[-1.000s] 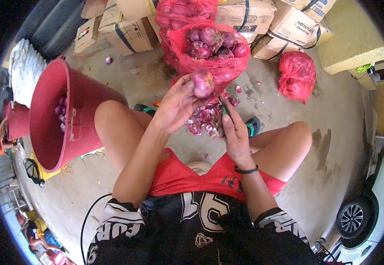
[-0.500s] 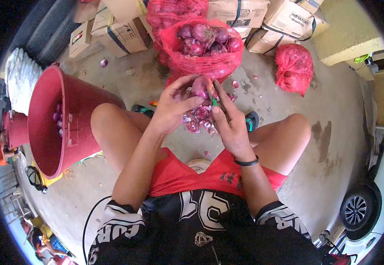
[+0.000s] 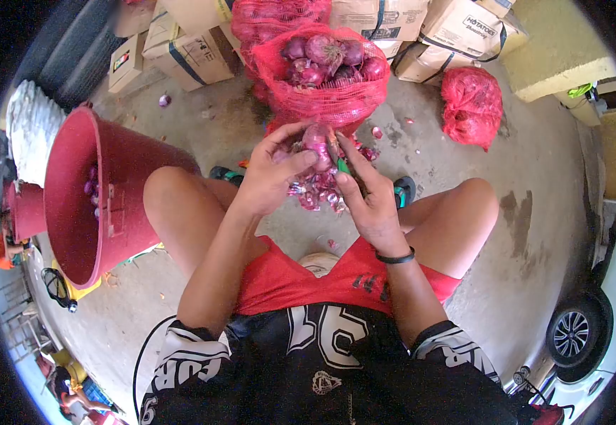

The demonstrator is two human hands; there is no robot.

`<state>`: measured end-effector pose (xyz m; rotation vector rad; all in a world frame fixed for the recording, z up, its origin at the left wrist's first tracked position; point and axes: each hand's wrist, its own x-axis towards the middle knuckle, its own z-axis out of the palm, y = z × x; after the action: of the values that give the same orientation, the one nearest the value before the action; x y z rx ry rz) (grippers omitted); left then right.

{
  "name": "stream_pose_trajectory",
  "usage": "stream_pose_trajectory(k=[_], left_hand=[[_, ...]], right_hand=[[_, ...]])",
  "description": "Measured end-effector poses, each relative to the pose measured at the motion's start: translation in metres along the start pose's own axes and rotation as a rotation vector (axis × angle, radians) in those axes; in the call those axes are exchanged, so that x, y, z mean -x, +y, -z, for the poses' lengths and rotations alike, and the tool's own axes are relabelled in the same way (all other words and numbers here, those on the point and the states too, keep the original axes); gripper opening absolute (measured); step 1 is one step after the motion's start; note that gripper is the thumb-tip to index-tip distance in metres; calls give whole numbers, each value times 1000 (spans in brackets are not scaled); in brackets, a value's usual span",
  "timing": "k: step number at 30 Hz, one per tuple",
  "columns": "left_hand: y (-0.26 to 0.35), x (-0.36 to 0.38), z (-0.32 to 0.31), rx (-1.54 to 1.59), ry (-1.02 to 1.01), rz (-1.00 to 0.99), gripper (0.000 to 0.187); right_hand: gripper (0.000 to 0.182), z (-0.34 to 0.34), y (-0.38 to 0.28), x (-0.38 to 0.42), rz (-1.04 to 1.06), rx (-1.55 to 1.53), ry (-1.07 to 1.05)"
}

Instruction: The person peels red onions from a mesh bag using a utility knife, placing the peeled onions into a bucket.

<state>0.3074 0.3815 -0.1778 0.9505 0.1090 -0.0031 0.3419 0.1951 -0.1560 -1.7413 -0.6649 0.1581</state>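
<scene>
A purple-red onion [image 3: 316, 144] is held in my left hand [image 3: 274, 170], whose fingers wrap round its left side and top. My right hand [image 3: 369, 195] grips a small knife with a green handle [image 3: 343, 166], its dark blade up against the onion's right side. Onion skins and pieces [image 3: 316, 191] lie heaped on the floor below both hands. Just beyond my hands stands an open red mesh sack [image 3: 326, 103] full of onions.
A large red tub [image 3: 141, 159] with onions inside lies tilted at the left. Cardboard boxes [image 3: 191, 58] line the back. A tied red mesh bag [image 3: 472, 106] is at the right. Other people [image 3: 74, 397] appear at the lower left, a car [image 3: 606, 319] at the lower right.
The onion has turned slightly in my left hand and sits a little further left. The knife in my right hand has tilted and shifted slightly against it.
</scene>
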Motion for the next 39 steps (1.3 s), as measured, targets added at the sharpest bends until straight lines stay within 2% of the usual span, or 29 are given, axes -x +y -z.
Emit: stream_pose_trajectory(k=[8, 11, 14, 17, 19, 20, 23, 25, 29, 32, 35, 39], left_hand=[[-2, 0, 4, 56, -73, 73, 35], [2, 1, -10, -304, -10, -103, 34], [5, 1, -9, 140, 4, 125, 32], [4, 3, -14, -440, 42, -119, 33], [2, 1, -11, -412, -6, -92, 36], [3, 0, -9, -398, -27, -86, 37], [2, 2, -16, -4, -10, 49, 49], [-3, -4, -6, 85, -13, 44, 51], [-8, -6, 1, 153, 6, 66, 48], [-8, -4, -7, -200, 59, 72, 44], [-1, -2, -6, -357, 50, 71, 42], [7, 0, 2, -377, -59, 15, 46]], right_hand=[[43, 0, 4, 2, -88, -81, -4], [42, 2, 7, 5, -155, -161, 11], [42, -1, 8, 6, -167, -194, 13], [41, -1, 14, 4, -187, -219, 36], [39, -2, 20, 4, -115, -209, 82], [39, -1, 19, 5, -183, -304, 71], [39, 2, 9, 7, -349, -565, 38], [39, 2, 4, 7, -409, -707, 31], [40, -1, 9, 11, -369, -742, -29], [41, 0, 9, 12, -369, -687, -73], [42, 2, 10, 13, -448, -733, -97], [47, 16, 6, 5, -490, -787, 30]])
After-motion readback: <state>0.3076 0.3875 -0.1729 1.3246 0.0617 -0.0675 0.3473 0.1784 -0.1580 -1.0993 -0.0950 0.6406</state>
